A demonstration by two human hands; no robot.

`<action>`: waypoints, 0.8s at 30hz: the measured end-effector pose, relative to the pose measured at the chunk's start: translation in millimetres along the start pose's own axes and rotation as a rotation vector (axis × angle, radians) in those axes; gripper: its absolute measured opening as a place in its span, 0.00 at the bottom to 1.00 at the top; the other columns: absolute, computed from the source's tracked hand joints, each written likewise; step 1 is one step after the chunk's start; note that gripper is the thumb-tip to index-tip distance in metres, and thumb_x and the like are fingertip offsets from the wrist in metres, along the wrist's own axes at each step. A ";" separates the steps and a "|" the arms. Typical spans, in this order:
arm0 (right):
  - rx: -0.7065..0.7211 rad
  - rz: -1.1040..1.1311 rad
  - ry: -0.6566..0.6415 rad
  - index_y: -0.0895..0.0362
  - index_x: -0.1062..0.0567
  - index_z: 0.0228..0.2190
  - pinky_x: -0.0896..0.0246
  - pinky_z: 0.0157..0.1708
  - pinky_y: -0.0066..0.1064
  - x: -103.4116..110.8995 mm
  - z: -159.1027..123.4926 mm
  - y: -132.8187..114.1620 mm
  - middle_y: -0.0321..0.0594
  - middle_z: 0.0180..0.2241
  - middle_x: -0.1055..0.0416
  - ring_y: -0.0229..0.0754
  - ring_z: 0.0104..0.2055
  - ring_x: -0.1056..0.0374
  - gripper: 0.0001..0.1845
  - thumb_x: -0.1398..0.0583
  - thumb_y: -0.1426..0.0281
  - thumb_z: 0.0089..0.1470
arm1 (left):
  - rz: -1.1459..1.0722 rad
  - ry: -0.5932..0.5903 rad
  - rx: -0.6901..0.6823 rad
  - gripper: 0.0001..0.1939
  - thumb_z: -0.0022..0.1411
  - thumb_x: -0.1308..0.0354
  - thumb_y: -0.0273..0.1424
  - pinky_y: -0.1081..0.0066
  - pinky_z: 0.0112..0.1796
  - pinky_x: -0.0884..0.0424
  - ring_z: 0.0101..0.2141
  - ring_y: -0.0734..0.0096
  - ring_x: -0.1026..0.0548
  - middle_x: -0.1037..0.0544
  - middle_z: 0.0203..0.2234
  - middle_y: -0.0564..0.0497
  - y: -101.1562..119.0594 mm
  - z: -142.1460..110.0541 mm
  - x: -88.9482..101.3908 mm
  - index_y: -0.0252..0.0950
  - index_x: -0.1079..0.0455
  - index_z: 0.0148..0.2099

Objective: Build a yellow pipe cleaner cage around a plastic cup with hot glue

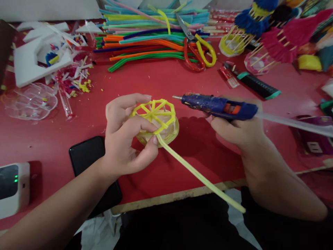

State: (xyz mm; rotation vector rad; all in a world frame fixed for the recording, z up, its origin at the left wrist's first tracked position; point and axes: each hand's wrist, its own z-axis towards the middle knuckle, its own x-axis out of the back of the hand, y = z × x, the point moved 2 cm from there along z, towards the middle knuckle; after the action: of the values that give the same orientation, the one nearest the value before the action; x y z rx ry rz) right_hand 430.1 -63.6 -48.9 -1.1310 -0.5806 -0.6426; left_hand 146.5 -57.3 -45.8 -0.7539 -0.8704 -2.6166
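Note:
My left hand [127, 135] grips a small round craft frame [163, 125] with yellow spokes on top, sticks at its sides and a pale rounded base. Thumb and index finger pinch its near rim, where a pale yellow pipe cleaner [200, 171] begins and runs down to the right past the table edge. In my right hand [231, 130] is a dark blue hot glue gun [218, 106], its metal nozzle pointing left, just right of the frame and apart from it. A clear glue stick [293, 123] sticks out of the gun's back end.
Bundled coloured pipe cleaners [151, 41] lie at the back, with scissors [194, 48] on them. A utility knife [258, 85] and pink [281, 45] and blue crafts stand right. Left are white foam pieces [26, 59], scraps, a black phone [88, 152] and a white device [24, 187].

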 end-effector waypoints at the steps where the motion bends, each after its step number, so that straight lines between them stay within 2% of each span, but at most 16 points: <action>1: 0.030 -0.071 0.019 0.52 0.30 0.25 0.46 0.23 0.33 1.1 1.6 -1.1 0.34 0.20 0.36 0.38 0.22 0.41 0.06 0.39 0.76 0.44 | 0.003 -0.007 -0.004 0.11 0.56 0.39 0.27 0.42 0.52 0.21 0.55 0.48 0.25 0.28 0.56 0.45 0.0 0.1 0.1 0.44 0.30 0.42; 3: 0.107 -0.253 0.008 0.53 0.26 0.32 0.42 0.25 0.35 1.9 3.8 -0.8 0.39 0.26 0.28 0.42 0.25 0.35 0.08 0.39 0.73 0.45 | 0.010 -0.031 -0.022 0.11 0.56 0.39 0.26 0.41 0.52 0.21 0.55 0.47 0.25 0.28 0.56 0.44 0.7 0.7 0.0 0.43 0.30 0.42; 5: 0.126 -0.413 -0.067 0.55 0.24 0.39 0.34 0.32 0.41 0.7 4.1 4.8 0.47 0.36 0.24 0.50 0.34 0.29 0.16 0.40 0.72 0.45 | 0.028 -0.056 -0.053 0.11 0.56 0.39 0.25 0.41 0.51 0.22 0.55 0.46 0.25 0.28 0.57 0.42 2.4 1.6 -0.6 0.42 0.30 0.42; 8: 0.034 -0.552 -0.177 0.58 0.26 0.45 0.30 0.43 0.49 -2.0 1.5 19.0 0.52 0.44 0.26 0.57 0.43 0.26 0.23 0.42 0.75 0.45 | 0.073 -0.083 -0.107 0.11 0.57 0.38 0.26 0.44 0.54 0.27 0.55 0.50 0.25 0.26 0.56 0.43 6.2 3.4 -1.7 0.41 0.32 0.42; 11: 0.009 -0.607 -0.203 0.58 0.26 0.49 0.29 0.46 0.50 -3.0 -0.3 26.6 0.52 0.46 0.26 0.57 0.46 0.26 0.28 0.45 0.79 0.44 | 0.096 -0.110 -0.124 0.10 0.57 0.38 0.25 0.47 0.57 0.30 0.55 0.53 0.25 0.24 0.56 0.44 10.1 4.5 -2.4 0.41 0.31 0.41; 13: 0.029 -0.617 -0.165 0.56 0.25 0.48 0.30 0.47 0.50 -2.1 0.5 22.7 0.51 0.47 0.25 0.57 0.47 0.26 0.29 0.46 0.80 0.43 | 0.106 -0.133 -0.107 0.08 0.58 0.39 0.25 0.47 0.57 0.31 0.55 0.51 0.26 0.24 0.56 0.43 12.0 4.5 -2.6 0.40 0.31 0.40; 15: 0.052 -0.565 -0.036 0.55 0.23 0.44 0.29 0.45 0.49 0.9 1.7 10.3 0.49 0.44 0.24 0.55 0.46 0.25 0.25 0.47 0.82 0.45 | 0.128 -0.156 -0.083 0.07 0.59 0.38 0.25 0.45 0.56 0.31 0.56 0.49 0.26 0.25 0.56 0.42 12.9 4.1 -3.0 0.40 0.30 0.40; 17: 0.053 -0.391 0.141 0.53 0.24 0.38 0.29 0.40 0.43 4.6 0.4 -8.1 0.45 0.38 0.22 0.50 0.40 0.24 0.19 0.47 0.82 0.50 | 0.141 -0.164 -0.089 0.07 0.59 0.38 0.25 0.44 0.55 0.30 0.56 0.48 0.26 0.25 0.55 0.40 13.2 3.5 -3.5 0.40 0.30 0.39; 18: 0.031 -0.258 0.189 0.52 0.24 0.36 0.29 0.37 0.39 5.6 -1.4 -17.5 0.43 0.35 0.22 0.47 0.38 0.24 0.16 0.46 0.81 0.55 | 0.144 -0.167 -0.101 0.07 0.58 0.37 0.25 0.43 0.55 0.30 0.56 0.47 0.26 0.24 0.55 0.39 13.2 3.1 -4.0 0.39 0.30 0.39; 19: 0.017 -0.106 0.185 0.50 0.24 0.37 0.29 0.34 0.36 5.3 -3.6 -26.7 0.40 0.34 0.21 0.44 0.35 0.24 0.13 0.45 0.79 0.59 | 0.147 -0.167 -0.114 0.07 0.58 0.37 0.25 0.43 0.54 0.29 0.55 0.46 0.26 0.24 0.55 0.38 13.0 2.8 -4.6 0.39 0.29 0.39; 21: 0.060 0.136 -0.011 0.50 0.25 0.40 0.30 0.31 0.32 0.6 -8.3 -43.7 0.36 0.34 0.20 0.40 0.32 0.24 0.07 0.42 0.73 0.63 | 0.162 -0.163 -0.124 0.07 0.58 0.36 0.25 0.42 0.53 0.29 0.55 0.45 0.26 0.24 0.56 0.38 12.2 2.0 -6.0 0.39 0.29 0.39; 22: 0.116 0.185 -0.134 0.51 0.25 0.41 0.30 0.30 0.30 -2.3 -10.7 -50.9 0.35 0.33 0.20 0.38 0.30 0.24 0.04 0.39 0.70 0.63 | 0.176 -0.161 -0.118 0.07 0.58 0.36 0.25 0.41 0.53 0.29 0.55 0.45 0.26 0.24 0.56 0.38 11.6 1.7 -6.7 0.39 0.29 0.39; 24: 0.218 0.179 -0.320 0.53 0.26 0.38 0.32 0.28 0.26 -7.0 -14.4 -59.6 0.32 0.29 0.21 0.35 0.27 0.26 0.05 0.35 0.65 0.62 | 0.197 -0.154 -0.102 0.08 0.58 0.35 0.26 0.42 0.53 0.28 0.55 0.44 0.26 0.24 0.56 0.40 10.8 1.2 -7.8 0.39 0.29 0.39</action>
State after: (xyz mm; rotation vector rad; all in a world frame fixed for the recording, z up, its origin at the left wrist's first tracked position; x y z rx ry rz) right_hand 383.6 -93.1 -21.0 -1.0713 -0.7923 -0.2370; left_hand 157.9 -64.1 -44.3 -1.0249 -0.6667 -2.4682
